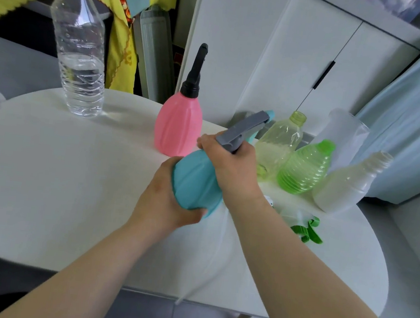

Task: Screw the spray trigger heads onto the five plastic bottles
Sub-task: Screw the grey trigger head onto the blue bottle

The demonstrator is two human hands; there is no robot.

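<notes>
Teal plastic bottle, tilted above the table, is being clamped by the left hand while the right hand is wrapping the grey trigger head; twisting squarely should avoid cross-threading.

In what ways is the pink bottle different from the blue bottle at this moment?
The pink bottle stands upright on the table, untouched; the blue bottle is tilted and held off the table by the left hand. The pink bottle carries a black spray head; the blue bottle has a grey one, gripped by the right hand. Both share a similar ribbed, rounded body.
</notes>
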